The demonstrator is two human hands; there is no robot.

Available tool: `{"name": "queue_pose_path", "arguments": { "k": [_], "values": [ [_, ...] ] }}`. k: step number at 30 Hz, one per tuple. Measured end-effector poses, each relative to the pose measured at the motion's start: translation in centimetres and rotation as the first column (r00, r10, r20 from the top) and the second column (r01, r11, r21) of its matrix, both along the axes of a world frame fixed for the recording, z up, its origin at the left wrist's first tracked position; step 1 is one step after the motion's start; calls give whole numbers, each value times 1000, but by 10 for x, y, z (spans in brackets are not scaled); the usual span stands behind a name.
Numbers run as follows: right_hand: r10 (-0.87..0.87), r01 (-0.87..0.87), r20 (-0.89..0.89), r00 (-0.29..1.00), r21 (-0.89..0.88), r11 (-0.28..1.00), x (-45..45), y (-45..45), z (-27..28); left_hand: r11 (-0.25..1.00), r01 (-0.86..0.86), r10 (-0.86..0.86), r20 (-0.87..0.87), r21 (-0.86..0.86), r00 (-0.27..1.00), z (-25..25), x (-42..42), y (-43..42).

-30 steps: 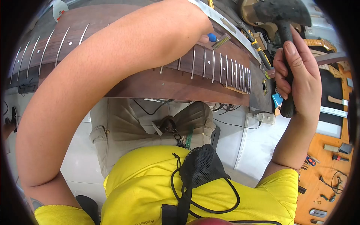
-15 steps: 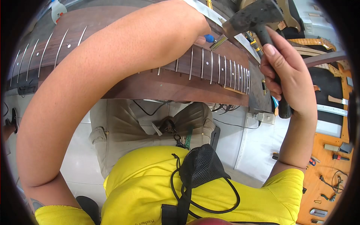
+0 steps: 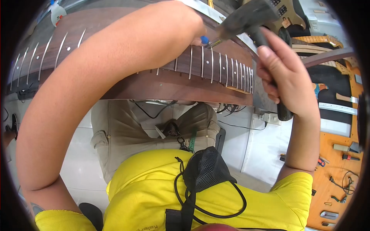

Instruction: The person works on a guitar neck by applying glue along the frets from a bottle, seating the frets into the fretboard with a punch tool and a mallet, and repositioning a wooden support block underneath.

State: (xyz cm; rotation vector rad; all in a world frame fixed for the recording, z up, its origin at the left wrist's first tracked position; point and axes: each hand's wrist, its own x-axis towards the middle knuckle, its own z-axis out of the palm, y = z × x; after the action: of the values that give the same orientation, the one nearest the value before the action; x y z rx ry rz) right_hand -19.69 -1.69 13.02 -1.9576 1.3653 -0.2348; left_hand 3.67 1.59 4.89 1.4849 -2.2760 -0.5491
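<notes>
My right hand (image 3: 284, 71) is closed around the black handle of a hammer (image 3: 252, 17). The blurred dark head is tilted above the metal end of a small blue-handled tool (image 3: 204, 39). Whether hammer and tool touch, I cannot tell. My left hand (image 3: 197, 34) is closed on that tool, most of its fingers hidden behind the wrist and forearm. Under the tool lies a long dark wooden fretboard (image 3: 196, 57) with metal frets and white dot inlays. My left forearm covers part of it.
A brown work surface (image 3: 173, 89) carries the fretboard. At the far left stands a white bottle (image 3: 58, 16). To the right, guitar necks (image 3: 314, 39) and a steel ruler (image 3: 337, 108) lie near an orange board (image 3: 339, 154) with several tools. A power strip (image 3: 269, 118) sits below the table edge.
My right hand and the hammer have moved left. My left hand and the blue-handled tool have also shifted slightly left along the fretboard.
</notes>
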Motion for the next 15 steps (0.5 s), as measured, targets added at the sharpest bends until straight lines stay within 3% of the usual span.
{"name": "queue_pose_path", "arguments": {
  "k": [1, 3, 5, 8, 11, 15],
  "values": [
    [94, -94, -31, 995, 20, 995, -6, -4, -3, 1000, 17, -17, 38, 2, 999, 8, 1, 6],
    [59, -59, 1, 998, -45, 997, -5, -2, 3, 999, 35, -36, 70, 9, 997, 11, 0, 14],
    [1, 13, 106, 994, -127, 992, -5, 1, 9, 987, -44, 41, -23, -152, 999, 3, -4, 18],
    [-24, 79, 259, 965, -202, 976, -13, 5, 17, 965, -54, 43, -50, -256, 998, -30, 0, -4],
    [16, 38, 248, 969, -213, 976, -18, 8, 19, 926, -21, -42, -160, -377, 986, -16, 2, 15],
    [-2, 46, 203, 979, -212, 976, -27, 14, 11, 962, 67, -103, -125, -264, 987, -10, 6, 11]
  ]
}}
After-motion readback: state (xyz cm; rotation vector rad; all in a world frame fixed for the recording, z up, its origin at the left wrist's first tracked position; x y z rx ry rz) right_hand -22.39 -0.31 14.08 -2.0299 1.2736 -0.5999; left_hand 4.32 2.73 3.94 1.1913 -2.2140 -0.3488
